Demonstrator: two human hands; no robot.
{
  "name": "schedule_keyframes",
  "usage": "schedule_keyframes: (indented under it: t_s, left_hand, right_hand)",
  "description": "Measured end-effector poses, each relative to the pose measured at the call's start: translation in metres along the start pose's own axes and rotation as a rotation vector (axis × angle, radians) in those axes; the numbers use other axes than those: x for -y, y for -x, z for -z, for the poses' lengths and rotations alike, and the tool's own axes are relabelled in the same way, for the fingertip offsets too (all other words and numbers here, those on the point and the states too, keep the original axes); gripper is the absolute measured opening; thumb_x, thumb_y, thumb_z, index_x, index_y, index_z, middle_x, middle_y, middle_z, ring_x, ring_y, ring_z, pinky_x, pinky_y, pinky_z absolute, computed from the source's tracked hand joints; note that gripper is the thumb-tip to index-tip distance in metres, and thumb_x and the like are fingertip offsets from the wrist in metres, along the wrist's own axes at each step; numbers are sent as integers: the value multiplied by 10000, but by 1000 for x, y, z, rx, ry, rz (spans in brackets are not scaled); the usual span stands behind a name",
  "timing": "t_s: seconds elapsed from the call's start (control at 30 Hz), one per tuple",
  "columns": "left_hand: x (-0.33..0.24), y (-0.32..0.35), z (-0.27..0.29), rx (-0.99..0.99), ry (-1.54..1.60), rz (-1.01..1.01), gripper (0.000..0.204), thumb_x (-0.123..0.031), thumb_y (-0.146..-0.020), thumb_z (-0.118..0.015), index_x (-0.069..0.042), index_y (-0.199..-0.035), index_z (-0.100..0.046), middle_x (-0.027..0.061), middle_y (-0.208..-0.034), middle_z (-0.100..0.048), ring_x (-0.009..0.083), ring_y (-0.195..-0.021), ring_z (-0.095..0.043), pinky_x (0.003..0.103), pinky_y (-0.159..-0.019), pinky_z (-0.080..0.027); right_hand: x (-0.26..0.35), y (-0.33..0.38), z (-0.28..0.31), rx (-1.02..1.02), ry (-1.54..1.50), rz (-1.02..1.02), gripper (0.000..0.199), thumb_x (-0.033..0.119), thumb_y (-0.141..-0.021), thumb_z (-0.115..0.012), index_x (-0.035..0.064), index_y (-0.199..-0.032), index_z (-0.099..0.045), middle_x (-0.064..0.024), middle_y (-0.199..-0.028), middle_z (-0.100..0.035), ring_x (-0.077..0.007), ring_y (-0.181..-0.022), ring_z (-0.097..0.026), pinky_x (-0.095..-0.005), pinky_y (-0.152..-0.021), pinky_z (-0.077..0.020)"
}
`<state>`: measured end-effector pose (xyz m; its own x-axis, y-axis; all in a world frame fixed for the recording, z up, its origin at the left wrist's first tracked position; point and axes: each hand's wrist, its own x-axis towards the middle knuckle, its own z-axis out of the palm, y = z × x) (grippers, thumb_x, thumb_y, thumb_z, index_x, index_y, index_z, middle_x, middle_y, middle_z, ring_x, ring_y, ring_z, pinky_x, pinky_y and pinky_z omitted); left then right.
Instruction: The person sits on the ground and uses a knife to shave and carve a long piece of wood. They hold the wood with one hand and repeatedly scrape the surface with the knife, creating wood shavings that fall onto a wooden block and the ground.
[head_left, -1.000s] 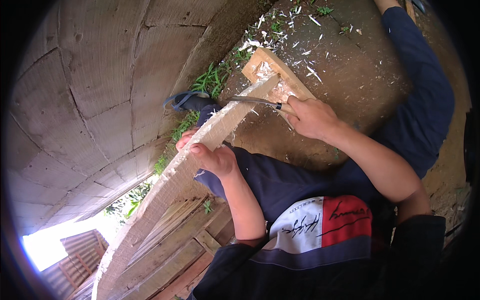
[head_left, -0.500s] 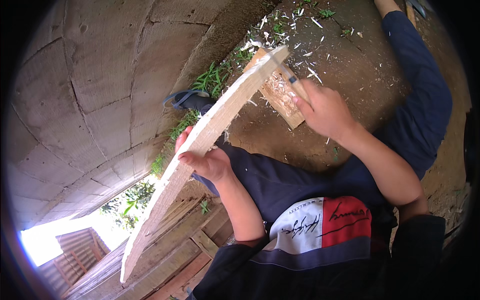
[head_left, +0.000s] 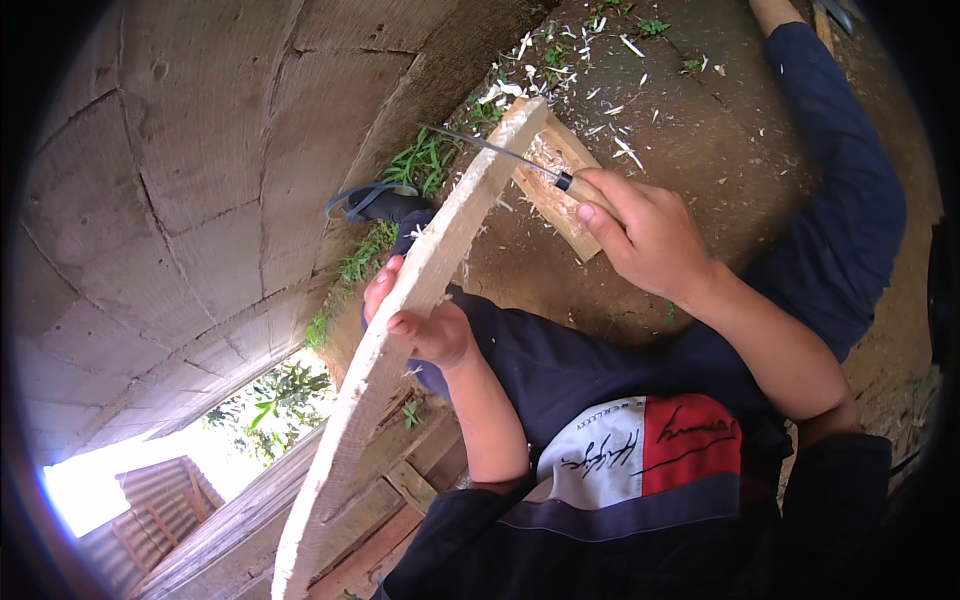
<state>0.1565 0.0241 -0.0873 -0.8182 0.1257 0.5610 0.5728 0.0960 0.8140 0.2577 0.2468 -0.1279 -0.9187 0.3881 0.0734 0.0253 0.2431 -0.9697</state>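
Note:
A long, pale, curved piece of wood (head_left: 451,238) slants from the lower left up to a wooden block (head_left: 572,228). My left hand (head_left: 432,322) grips it around its middle, fingers on the far side and thumb on the near one. In my right hand (head_left: 645,232) is a knife (head_left: 566,183) with a wooden handle and a dark collar. Its thin blade lies across the wood near the upper end and sticks out past the left edge. The wood's upper end rests at the block, whose top is strewn with shavings.
A block wall (head_left: 200,170) rises on the left, with grass (head_left: 425,165) at its foot. White shavings (head_left: 627,150) litter the dirt floor. My foot in a sandal (head_left: 372,198) is beside the wall. Planks (head_left: 370,510) lie at the lower left.
The knife has moved down along the wood from its upper end, and its blade now shows sharply. The piece of wood has shifted, its lower end now farther down and right.

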Motion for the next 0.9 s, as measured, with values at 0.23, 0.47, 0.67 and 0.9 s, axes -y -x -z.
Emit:
schedule_keyframes:
  t_s: [0.23,0.47,0.67,0.9]
  left_hand:
    - [0,0,-16,135,-113,-93,513,-516,-938,-568,-25,-1083,-594,128,-1026,-635,226,-951,-596,355,-864,-464]
    - [-6,4,-22,77,-144,-115,501,-510,-934,-571,-23,-1044,-611,119,-966,-636,234,-891,-590,343,-823,-463]
    - [-16,1,-7,-5,-108,-112,465,-490,-953,-543,-37,-1049,-588,99,-963,-585,221,-951,-577,349,-852,-470]
    - [-13,-6,-11,66,-154,-131,468,-488,-952,-525,-27,-1026,-561,122,-965,-587,238,-920,-575,343,-817,-466]
  right_hand:
    - [-4,4,-2,309,222,-245,307,218,-934,-554,38,-1181,-518,-200,-895,-675,-413,-816,-651,-517,-698,-505]
    - [15,10,2,142,59,-19,312,176,-919,-567,40,-1191,-498,-222,-902,-670,-425,-830,-650,-512,-715,-515]
    - [9,6,3,290,120,-118,268,189,-925,-551,19,-1132,-531,-221,-850,-668,-424,-805,-655,-509,-713,-523]
    - [2,0,2,441,292,-267,257,197,-916,-562,-5,-1073,-535,-227,-804,-660,-422,-780,-657,-517,-694,-521]
